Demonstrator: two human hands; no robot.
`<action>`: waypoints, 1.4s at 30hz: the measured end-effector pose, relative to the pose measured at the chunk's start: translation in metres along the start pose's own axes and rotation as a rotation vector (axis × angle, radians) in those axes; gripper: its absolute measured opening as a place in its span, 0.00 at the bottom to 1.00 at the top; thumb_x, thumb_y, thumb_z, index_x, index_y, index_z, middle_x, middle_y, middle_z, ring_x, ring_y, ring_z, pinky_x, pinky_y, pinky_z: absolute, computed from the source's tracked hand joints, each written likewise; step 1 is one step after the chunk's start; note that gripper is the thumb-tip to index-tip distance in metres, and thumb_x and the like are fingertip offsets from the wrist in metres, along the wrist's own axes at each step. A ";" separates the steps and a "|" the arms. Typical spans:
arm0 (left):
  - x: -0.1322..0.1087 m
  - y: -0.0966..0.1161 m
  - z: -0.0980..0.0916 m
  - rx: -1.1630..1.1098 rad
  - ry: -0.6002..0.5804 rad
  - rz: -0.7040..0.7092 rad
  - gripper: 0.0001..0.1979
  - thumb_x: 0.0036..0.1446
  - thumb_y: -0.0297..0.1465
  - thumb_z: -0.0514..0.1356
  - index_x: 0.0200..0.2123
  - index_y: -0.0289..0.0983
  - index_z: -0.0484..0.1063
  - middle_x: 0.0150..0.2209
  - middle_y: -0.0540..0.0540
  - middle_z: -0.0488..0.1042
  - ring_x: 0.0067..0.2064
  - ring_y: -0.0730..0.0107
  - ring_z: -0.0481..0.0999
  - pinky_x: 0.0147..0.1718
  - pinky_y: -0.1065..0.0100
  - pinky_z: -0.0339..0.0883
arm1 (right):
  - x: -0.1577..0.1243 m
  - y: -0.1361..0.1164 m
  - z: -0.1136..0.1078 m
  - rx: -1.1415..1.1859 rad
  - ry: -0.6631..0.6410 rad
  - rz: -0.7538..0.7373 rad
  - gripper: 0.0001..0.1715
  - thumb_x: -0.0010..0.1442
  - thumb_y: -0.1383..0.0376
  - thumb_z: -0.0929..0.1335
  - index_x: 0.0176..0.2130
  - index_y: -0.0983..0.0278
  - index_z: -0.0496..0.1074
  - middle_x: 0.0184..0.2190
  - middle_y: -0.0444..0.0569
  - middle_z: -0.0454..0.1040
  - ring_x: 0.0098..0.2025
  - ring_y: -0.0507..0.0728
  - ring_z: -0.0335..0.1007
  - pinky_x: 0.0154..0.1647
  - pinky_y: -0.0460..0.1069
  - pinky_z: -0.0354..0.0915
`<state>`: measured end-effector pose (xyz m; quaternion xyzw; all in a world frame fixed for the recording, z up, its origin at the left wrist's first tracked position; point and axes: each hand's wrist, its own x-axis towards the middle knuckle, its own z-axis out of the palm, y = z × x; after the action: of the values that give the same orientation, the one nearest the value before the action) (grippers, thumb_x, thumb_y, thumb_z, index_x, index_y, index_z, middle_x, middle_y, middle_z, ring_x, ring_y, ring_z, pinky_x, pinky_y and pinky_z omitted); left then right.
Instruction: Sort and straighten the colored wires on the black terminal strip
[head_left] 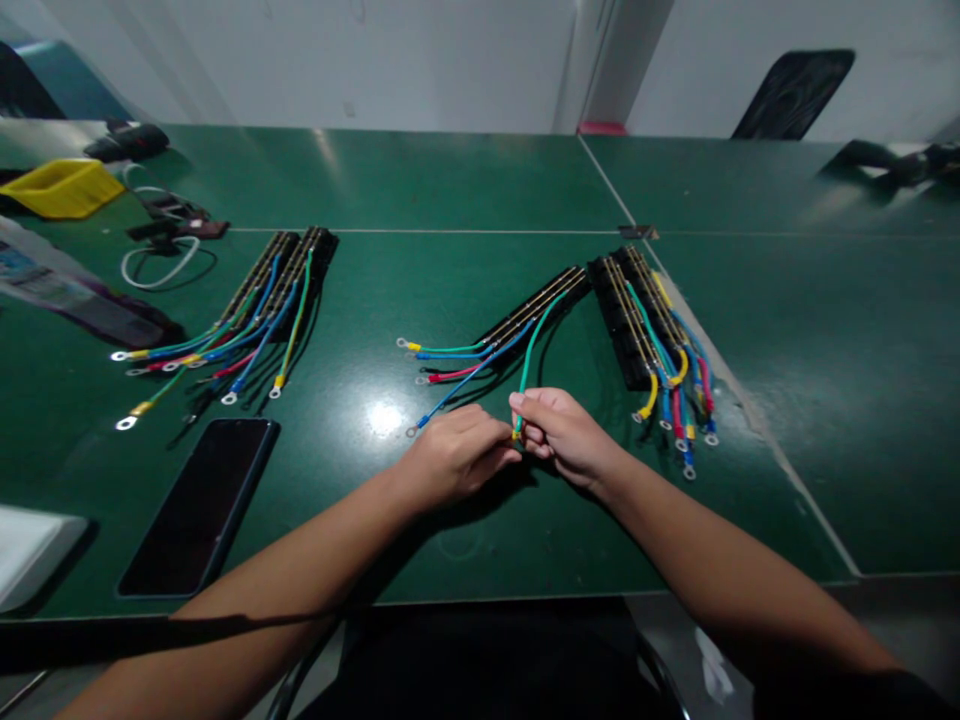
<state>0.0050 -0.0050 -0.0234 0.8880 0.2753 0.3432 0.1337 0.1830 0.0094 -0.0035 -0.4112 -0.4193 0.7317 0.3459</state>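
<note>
A black terminal strip (551,292) with brass-coloured rails lies slantwise on the table ahead of both hands. From it a green wire (529,352) curves down to my fingers. My right hand (568,436) is closed, pinching this wire just above its yellow-sleeved end. Closed at that end is my left hand (461,455); the ring lug there is hidden by the fingers. Blue wires (480,376) and a red wire (454,376), tipped with ring lugs, fan out from the strip towards the left, one blue lug close to my left hand.
To the right lie wired terminal strips (626,320), and more wired strips (289,280) sit at the left. A phone (201,510), a white box (34,555), a plastic bag (75,290), a yellow bin (64,190) and cables (161,265) occupy the left side of the green table (420,185).
</note>
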 end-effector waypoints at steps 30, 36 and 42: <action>0.004 0.002 0.000 -0.027 0.166 0.075 0.06 0.57 0.28 0.61 0.40 0.37 0.71 0.35 0.45 0.73 0.35 0.69 0.70 0.36 0.67 0.65 | 0.004 0.011 -0.001 -0.420 0.033 -0.076 0.18 0.60 0.55 0.65 0.25 0.64 0.62 0.16 0.40 0.63 0.15 0.47 0.56 0.15 0.42 0.51; 0.009 0.004 -0.004 -0.055 0.138 0.019 0.04 0.60 0.31 0.59 0.36 0.36 0.70 0.31 0.46 0.72 0.34 0.69 0.69 0.35 0.67 0.64 | 0.003 0.012 -0.001 -0.458 0.037 -0.106 0.19 0.61 0.55 0.64 0.25 0.64 0.62 0.15 0.39 0.61 0.16 0.47 0.55 0.16 0.42 0.50; 0.015 0.011 -0.009 -0.120 0.090 -0.163 0.08 0.62 0.31 0.57 0.31 0.35 0.69 0.27 0.48 0.70 0.31 0.71 0.68 0.32 0.69 0.61 | 0.003 0.010 0.001 -0.524 0.035 -0.127 0.20 0.60 0.55 0.64 0.22 0.63 0.60 0.15 0.39 0.59 0.16 0.47 0.52 0.16 0.43 0.48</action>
<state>0.0124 -0.0050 -0.0040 0.8367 0.3312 0.3866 0.2018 0.1795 0.0074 -0.0125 -0.4720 -0.6134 0.5680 0.2800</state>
